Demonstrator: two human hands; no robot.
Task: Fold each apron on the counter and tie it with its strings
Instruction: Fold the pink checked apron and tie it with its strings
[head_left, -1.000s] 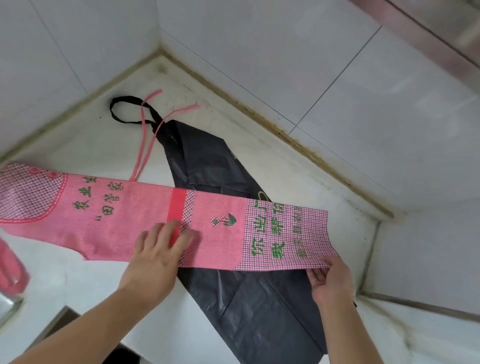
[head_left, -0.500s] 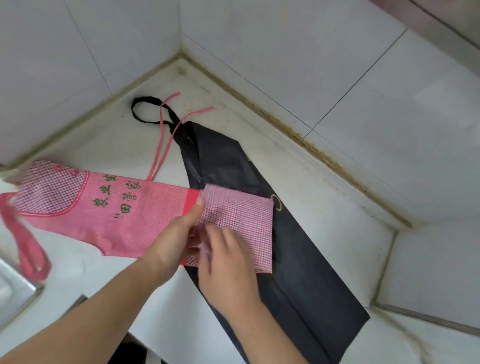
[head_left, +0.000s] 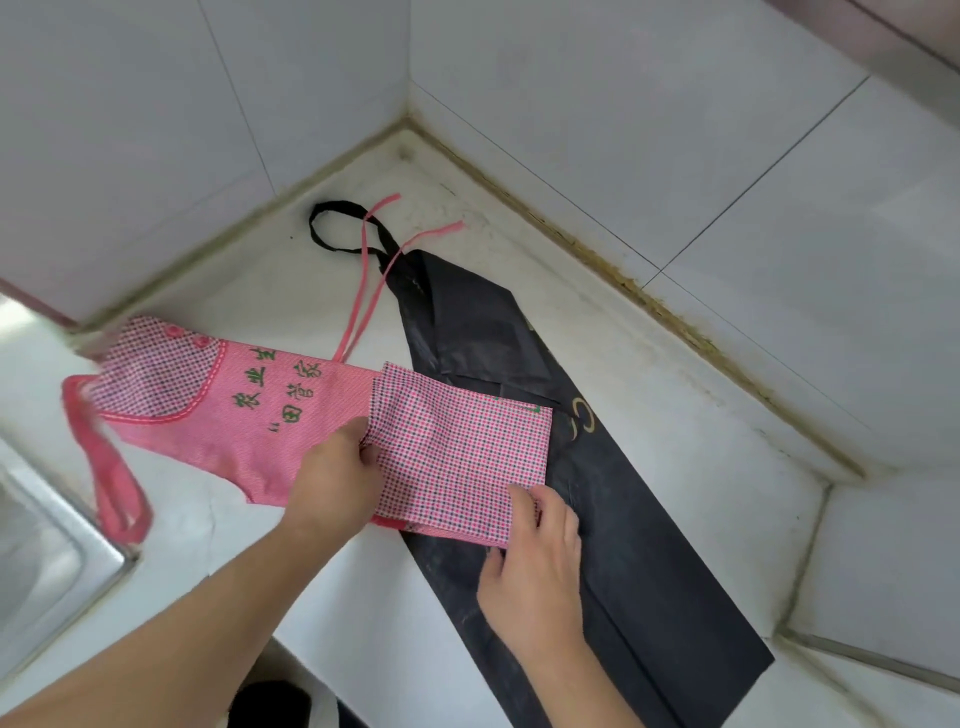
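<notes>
Right hand (head_left: 535, 566): nearest the camera, at the near right corner of the folded checked panel (head_left: 462, 452); its fingertips (head_left: 524, 500) pinch that corner's edge, with the thumb under the cloth as far as I can tell.
Left hand (head_left: 337, 483): well apart from the right, at the panel's left edge where it lies over the plain pink part; fingers closed on the fold line, pressing it down.
Pink apron (head_left: 249, 410): a long narrow strip lying left to right across the white counter (head_left: 270, 291), its right end doubled back over itself so the checked side shows on top.
Neck loop (head_left: 111, 483): hangs off the apron's left end, toward the steel sink rim (head_left: 78, 545) at the near left.
Pink strings (head_left: 371, 280): two thin ties running from the apron's far edge toward the far corner, loose and untied.
Black apron (head_left: 623, 519): already folded lengthwise into a strip, lying diagonally under the pink one from near right to far; its black loop (head_left: 332, 228) rests near the tiled wall (head_left: 675, 130).
Step in hand: folding the pink apron end over end; one fold looks laid and is being squared.
Next move: probably another fold leftward toward the bib, keeping edges matched, then gathering the strings to wrap and knot; the black apron is not yet tied.
</notes>
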